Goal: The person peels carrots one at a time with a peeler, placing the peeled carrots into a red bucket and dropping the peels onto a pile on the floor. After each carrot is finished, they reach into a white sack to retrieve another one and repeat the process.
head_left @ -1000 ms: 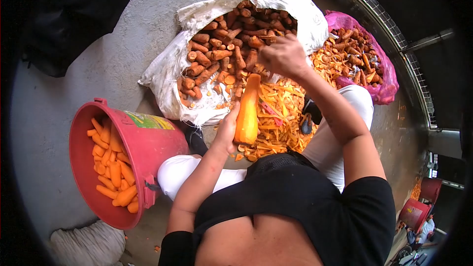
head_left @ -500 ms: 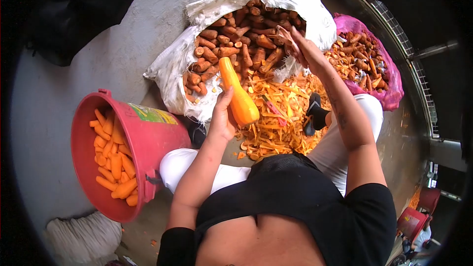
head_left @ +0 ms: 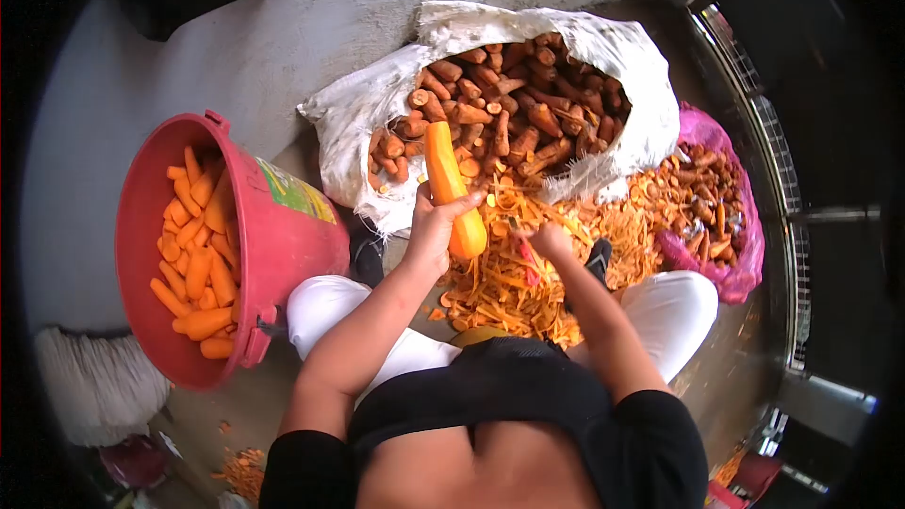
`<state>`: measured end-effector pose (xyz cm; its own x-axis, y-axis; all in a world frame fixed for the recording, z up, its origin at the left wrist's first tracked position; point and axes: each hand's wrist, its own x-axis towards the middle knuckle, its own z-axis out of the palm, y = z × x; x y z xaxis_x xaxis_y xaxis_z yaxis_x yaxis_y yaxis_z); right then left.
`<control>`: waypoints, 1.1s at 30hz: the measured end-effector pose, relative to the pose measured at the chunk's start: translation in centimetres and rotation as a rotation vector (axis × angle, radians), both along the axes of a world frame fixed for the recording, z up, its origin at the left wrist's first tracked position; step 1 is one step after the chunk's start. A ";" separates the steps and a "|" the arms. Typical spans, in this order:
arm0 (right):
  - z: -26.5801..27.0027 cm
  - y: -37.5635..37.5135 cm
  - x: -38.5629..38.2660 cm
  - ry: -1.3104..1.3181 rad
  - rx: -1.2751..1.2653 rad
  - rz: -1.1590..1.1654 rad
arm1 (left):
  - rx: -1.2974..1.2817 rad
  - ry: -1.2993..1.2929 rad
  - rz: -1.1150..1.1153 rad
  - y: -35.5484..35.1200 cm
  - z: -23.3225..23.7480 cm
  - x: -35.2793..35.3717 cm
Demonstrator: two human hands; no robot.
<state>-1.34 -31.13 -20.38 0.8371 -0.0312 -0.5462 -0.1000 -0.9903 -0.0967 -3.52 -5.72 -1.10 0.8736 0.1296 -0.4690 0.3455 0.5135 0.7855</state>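
My left hand (head_left: 439, 228) is closed around the lower part of a large peeled carrot (head_left: 441, 165), bright orange-yellow, held upright with its thick end down. To its right, my right hand (head_left: 549, 241) reaches low over the heap of peelings (head_left: 514, 306), its fingers closed at what looks like a red-handled peeler (head_left: 529, 269). The fingers partly cover that tool. Behind both hands, an open white sack (head_left: 646, 66) lies full of unpeeled, soil-stained carrots (head_left: 542, 118).
A red bucket (head_left: 292, 236) holding peeled carrots (head_left: 198, 269) leans at my left, mouth toward me. On the right lies a pink mesh sack (head_left: 749, 245) of carrots and scraps. A grey wall (head_left: 377, 0) stands behind; a white sack (head_left: 99, 386) lies at lower left.
My right hand has come down from above the white sack to the peeler on the peelings. My left hand still holds the carrot, now more upright. The whole view has shifted.
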 end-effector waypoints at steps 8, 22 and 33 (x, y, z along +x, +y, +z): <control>-2.6 0.9 -3.3 0.135 -0.008 0.126 | -0.340 0.201 -0.107 0.9 0.5 1.3; -2.8 -7.0 -5.8 0.143 0.404 -0.279 | -0.283 0.062 0.079 1.7 -1.0 3.2; 11.5 -3.1 -6.1 -0.243 -0.085 -0.168 | -0.476 0.078 0.072 2.1 -0.8 0.9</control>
